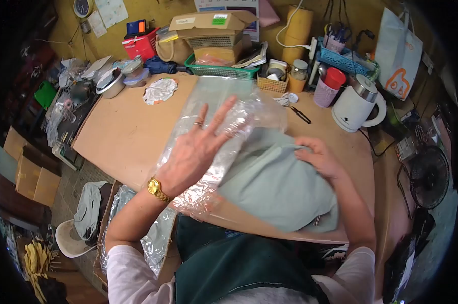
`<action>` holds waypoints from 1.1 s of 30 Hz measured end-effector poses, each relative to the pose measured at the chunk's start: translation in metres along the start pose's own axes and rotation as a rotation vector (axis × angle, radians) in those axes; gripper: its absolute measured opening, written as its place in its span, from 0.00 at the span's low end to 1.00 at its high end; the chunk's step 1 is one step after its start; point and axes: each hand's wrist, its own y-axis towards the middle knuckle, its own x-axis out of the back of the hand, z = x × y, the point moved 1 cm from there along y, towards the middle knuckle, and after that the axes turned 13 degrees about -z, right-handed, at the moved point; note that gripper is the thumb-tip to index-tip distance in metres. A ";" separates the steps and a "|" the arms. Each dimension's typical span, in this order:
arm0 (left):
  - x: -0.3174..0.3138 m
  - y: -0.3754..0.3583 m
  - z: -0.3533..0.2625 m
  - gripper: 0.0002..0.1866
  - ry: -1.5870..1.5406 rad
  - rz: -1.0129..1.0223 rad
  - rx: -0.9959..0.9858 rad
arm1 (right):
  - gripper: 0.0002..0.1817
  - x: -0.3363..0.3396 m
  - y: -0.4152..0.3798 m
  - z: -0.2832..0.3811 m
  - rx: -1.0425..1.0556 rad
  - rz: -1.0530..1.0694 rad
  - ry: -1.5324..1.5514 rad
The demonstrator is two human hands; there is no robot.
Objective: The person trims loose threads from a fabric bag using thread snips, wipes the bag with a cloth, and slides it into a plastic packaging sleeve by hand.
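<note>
My left hand (196, 149) lies spread over a clear plastic bag (188, 114), fingers apart and pointing away from me. Several such bags seem to lie stacked under it, but the layers are hard to tell apart. On the right, my right hand (317, 156) pinches the upper edge of a grey-green cloth piece (279, 187), which looks like a folded garment. The cloth is bunched, hangs near the table's front edge and partly overlaps the plastic.
Black thread snips (301, 115) lie right of the plastic. A white kettle (354, 106), a pink cup (326, 93) and a green basket (221, 72) line the back of the table (122, 126). A crumpled white cloth (160, 91) lies back left; a box of plastic (158, 233) stands below.
</note>
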 end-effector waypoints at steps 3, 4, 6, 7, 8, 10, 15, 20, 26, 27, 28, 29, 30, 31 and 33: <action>0.008 0.013 -0.029 0.33 -0.022 0.041 -0.179 | 0.07 -0.046 0.017 -0.029 -0.142 -0.105 0.426; 0.014 0.015 -0.036 0.32 -0.002 0.136 -0.196 | 0.07 -0.049 0.022 -0.042 -0.136 -0.108 0.436; 0.018 0.012 -0.040 0.30 0.003 0.270 -0.158 | 0.08 -0.053 0.042 -0.065 -0.096 -0.016 0.707; 0.019 0.007 -0.035 0.30 0.015 0.269 -0.161 | 0.08 -0.048 0.053 -0.081 -0.086 -0.010 0.714; 0.020 -0.002 -0.028 0.31 0.062 0.249 -0.155 | 0.09 -0.038 0.062 -0.098 -0.010 -0.119 0.721; 0.021 -0.014 -0.023 0.35 0.081 0.198 -0.167 | 0.10 -0.024 0.071 -0.100 0.058 -0.286 0.763; -0.001 -0.013 -0.055 0.39 -0.036 0.328 -0.097 | 0.23 -0.067 0.089 -0.092 0.146 -0.291 0.382; -0.020 0.000 -0.119 0.32 0.083 0.365 -0.121 | 0.20 -0.108 0.091 -0.036 0.508 -0.335 -0.241; -0.015 0.003 -0.063 0.18 -0.197 -0.434 -0.251 | 0.13 -0.044 0.079 -0.010 0.148 -0.669 0.684; -0.024 -0.002 -0.047 0.14 -0.225 -0.775 -0.280 | 0.12 -0.037 0.076 -0.013 0.253 -0.636 0.810; -0.035 -0.005 -0.033 0.16 -0.295 -0.921 -0.139 | 0.12 -0.035 0.071 -0.008 0.252 -0.643 0.807; -0.044 -0.009 -0.022 0.17 -0.362 -1.064 0.006 | 0.12 -0.033 0.066 0.003 0.331 -0.726 0.793; -0.049 -0.013 -0.019 0.17 -0.387 -0.875 0.165 | 0.12 -0.030 0.064 0.011 0.413 -0.809 0.779; -0.055 -0.020 -0.019 0.16 -0.407 -0.681 0.317 | 0.12 -0.024 0.067 0.009 0.418 -0.814 0.777; -0.084 -0.033 -0.033 0.10 -0.512 -0.442 0.280 | 0.15 0.000 0.070 0.003 0.566 -1.026 0.182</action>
